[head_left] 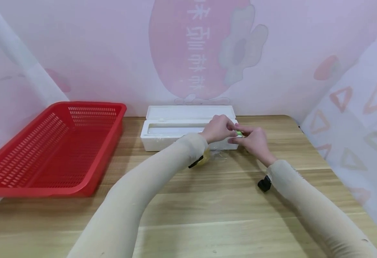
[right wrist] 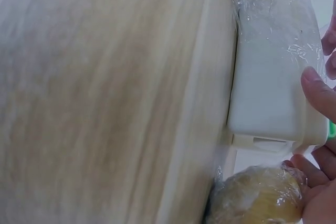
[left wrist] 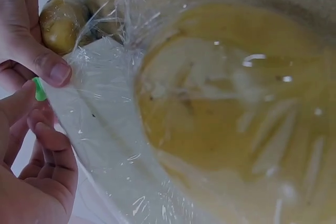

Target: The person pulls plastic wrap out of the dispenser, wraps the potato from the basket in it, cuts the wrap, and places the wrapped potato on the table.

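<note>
A white plastic-wrap dispenser [head_left: 166, 138] stands at the back of the table with its lid [head_left: 188, 112] raised. My left hand [head_left: 216, 129] is over its right part, finger and thumb pinching the small green slide cutter [left wrist: 39, 89] at the edge. The right hand [head_left: 256, 141] grips the dispenser's right end, its thumb [right wrist: 316, 85] on the front face. Clear cling film [left wrist: 121, 124] runs down the front and over a large yellow potato [left wrist: 210, 114] below my left wrist. Another film-wrapped potato [right wrist: 257, 198] lies by the right end, close to the right fingers.
A red perforated plastic basket [head_left: 93, 168] sits on the left side of the wooden table [head_left: 201, 229]. A printed pink-and-white wall covering [head_left: 111, 61] rises right behind the dispenser, and more of it runs along the right side.
</note>
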Action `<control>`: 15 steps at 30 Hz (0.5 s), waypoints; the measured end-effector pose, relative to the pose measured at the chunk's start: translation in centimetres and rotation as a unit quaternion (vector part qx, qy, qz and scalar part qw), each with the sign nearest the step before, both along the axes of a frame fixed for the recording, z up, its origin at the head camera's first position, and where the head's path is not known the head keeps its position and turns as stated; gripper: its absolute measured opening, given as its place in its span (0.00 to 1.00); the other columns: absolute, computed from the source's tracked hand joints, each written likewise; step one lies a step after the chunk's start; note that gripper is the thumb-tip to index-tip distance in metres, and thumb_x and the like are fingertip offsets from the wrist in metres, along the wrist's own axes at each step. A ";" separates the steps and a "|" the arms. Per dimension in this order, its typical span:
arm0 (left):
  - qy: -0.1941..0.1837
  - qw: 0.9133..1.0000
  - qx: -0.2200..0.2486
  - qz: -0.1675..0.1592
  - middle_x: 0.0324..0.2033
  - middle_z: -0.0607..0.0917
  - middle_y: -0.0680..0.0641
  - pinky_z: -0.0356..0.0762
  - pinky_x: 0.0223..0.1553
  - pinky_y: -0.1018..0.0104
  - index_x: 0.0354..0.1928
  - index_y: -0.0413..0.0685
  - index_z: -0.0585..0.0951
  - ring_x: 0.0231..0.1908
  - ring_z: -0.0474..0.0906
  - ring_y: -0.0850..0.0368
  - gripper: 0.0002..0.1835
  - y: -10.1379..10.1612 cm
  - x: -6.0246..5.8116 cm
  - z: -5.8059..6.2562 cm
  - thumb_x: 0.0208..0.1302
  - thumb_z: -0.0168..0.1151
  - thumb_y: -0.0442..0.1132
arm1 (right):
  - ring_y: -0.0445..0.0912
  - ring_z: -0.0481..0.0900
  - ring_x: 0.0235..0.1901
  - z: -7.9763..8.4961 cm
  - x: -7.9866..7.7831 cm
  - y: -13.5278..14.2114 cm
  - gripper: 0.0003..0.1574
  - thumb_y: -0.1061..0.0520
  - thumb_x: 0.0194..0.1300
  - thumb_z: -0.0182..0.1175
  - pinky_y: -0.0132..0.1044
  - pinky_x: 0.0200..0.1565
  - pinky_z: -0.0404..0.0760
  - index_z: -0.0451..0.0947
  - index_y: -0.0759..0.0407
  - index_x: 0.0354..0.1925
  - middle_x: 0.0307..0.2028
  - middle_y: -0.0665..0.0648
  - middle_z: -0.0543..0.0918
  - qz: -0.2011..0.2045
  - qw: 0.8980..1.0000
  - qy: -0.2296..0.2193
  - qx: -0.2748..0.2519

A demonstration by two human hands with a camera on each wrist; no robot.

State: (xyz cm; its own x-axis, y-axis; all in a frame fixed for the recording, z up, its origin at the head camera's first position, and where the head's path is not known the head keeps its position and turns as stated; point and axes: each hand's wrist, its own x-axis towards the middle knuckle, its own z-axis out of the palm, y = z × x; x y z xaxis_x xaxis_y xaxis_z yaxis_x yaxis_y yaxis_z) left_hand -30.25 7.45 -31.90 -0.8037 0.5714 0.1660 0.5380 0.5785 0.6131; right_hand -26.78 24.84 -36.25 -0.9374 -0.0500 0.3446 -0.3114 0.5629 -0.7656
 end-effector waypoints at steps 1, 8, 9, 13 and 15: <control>-0.006 1.000 0.005 0.003 0.31 0.87 0.57 0.70 0.31 0.70 0.40 0.50 0.90 0.30 0.75 0.61 0.07 0.0 -0.1 -0.1 0.62 0.71 0.41 | 0.41 0.79 0.32 0.0 0.0 0.0 0.29 0.50 0.44 0.81 0.28 0.25 0.69 0.87 0.49 0.48 0.51 0.51 0.83 0.000 1.000 0.000 0.001; -0.025 0.999 0.033 0.009 0.29 0.88 0.59 0.73 0.34 0.71 0.35 0.51 0.91 0.32 0.78 0.65 0.05 0.4 -0.5 -0.7 0.59 0.73 0.43 | 0.39 0.75 0.27 -0.2 -0.1 0.0 0.29 0.50 0.43 0.82 0.29 0.23 0.67 0.87 0.50 0.47 0.51 0.51 0.83 -0.002 1.000 0.009 0.006; -0.023 0.999 0.033 0.008 0.29 0.88 0.59 0.73 0.34 0.71 0.35 0.52 0.91 0.32 0.77 0.65 0.06 0.4 -0.6 -0.8 0.59 0.73 0.43 | 0.39 0.75 0.27 -0.2 -0.1 0.0 0.29 0.49 0.43 0.82 0.29 0.23 0.67 0.87 0.50 0.47 0.51 0.51 0.83 -0.004 1.000 0.010 0.009; -0.006 1.000 0.018 0.002 0.30 0.88 0.59 0.72 0.34 0.71 0.37 0.53 0.91 0.32 0.76 0.65 0.06 0.1 -0.9 -0.9 0.60 0.73 0.44 | 0.37 0.73 0.21 -0.1 -0.1 0.1 0.32 0.46 0.42 0.82 0.30 0.20 0.65 0.86 0.52 0.48 0.51 0.50 0.83 -0.006 1.000 0.013 0.021; 0.002 1.000 0.003 0.002 0.31 0.88 0.59 0.71 0.33 0.71 0.37 0.53 0.91 0.31 0.76 0.64 0.06 -0.2 -0.9 -0.7 0.60 0.72 0.45 | 0.37 0.65 0.14 -0.1 -0.1 0.2 0.34 0.45 0.43 0.81 0.31 0.16 0.62 0.86 0.53 0.49 0.52 0.50 0.83 -0.002 1.000 0.014 0.027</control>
